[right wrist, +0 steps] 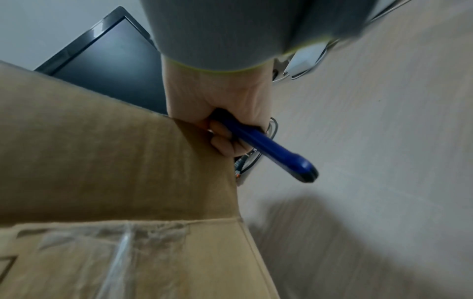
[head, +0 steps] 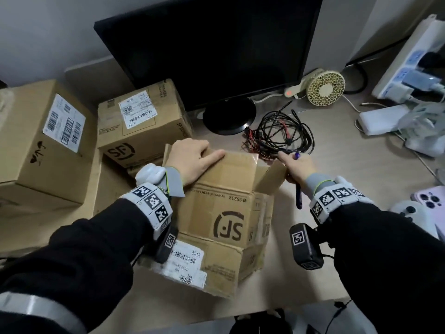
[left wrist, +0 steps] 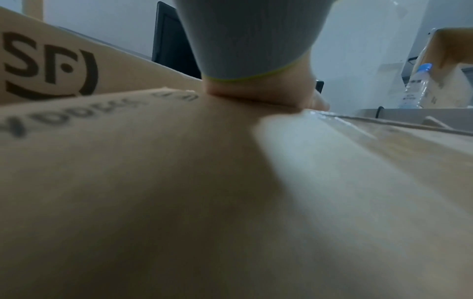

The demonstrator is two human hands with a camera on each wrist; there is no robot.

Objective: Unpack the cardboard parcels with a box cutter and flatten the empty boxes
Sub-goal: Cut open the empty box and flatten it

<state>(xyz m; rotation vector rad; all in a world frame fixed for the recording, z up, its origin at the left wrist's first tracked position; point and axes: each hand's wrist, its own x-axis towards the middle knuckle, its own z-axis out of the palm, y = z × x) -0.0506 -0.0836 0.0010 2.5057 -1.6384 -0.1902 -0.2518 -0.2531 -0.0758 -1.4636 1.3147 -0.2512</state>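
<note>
Pale wooden surface (head: 349, 213) is carrying an open cardboard box (head: 228, 213). Left hand (head: 192, 160) is pressing its far flap with fingers straight; right hand (head: 299, 168) is gripping a blue box cutter (right wrist: 268, 149), fingers curled beside the side flap. Cardboard looks light and stiff; hold flap edges.

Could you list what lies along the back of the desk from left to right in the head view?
Large labelled box → smaller SF box → monitor → cable tangle → small fan → power strip.
</note>
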